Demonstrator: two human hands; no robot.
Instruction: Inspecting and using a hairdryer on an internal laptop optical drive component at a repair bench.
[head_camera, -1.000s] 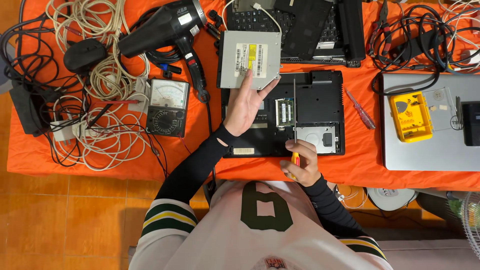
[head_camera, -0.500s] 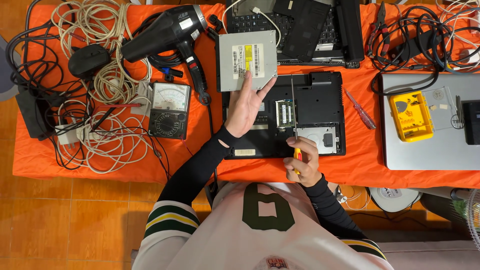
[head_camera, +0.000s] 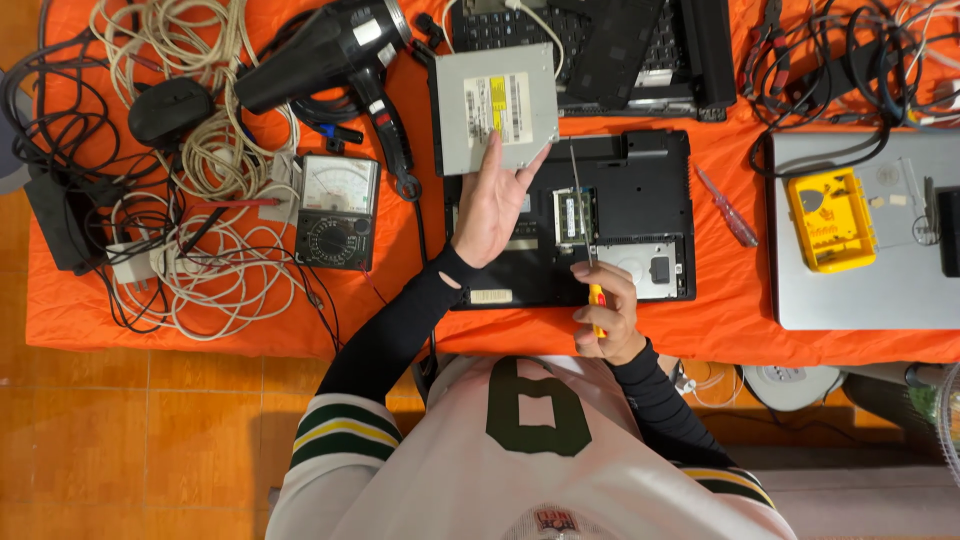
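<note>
- Head view: the left hand (head_camera: 497, 205) lies with spread fingers on the lower edge of the silver drive (head_camera: 495, 108), which rests on the orange bench (head_camera: 200, 330) just above the laptop base (head_camera: 580, 215), overlapping its top left corner.
- The right hand (head_camera: 603, 310) is closed around a screwdriver (head_camera: 583, 225) with a yellow-red handle; its shaft points up over the open base, tip near the memory slot.
- Done, by the look of it: the drive is out of the base, the bottom covers are off, and the memory strip (head_camera: 573, 215) and the hard disk (head_camera: 640, 268) lie bare.
- Left, as I judge it: the memory and the disk sit in their bays, and the base shell is otherwise whole.
- Around: a second screwdriver (head_camera: 727, 205) to the right of the base, a yellow bit case (head_camera: 830, 220) on a grey laptop (head_camera: 865, 290), a meter (head_camera: 337, 212), a black hair dryer (head_camera: 325, 45) and coiled cables (head_camera: 215, 270) to the left.
</note>
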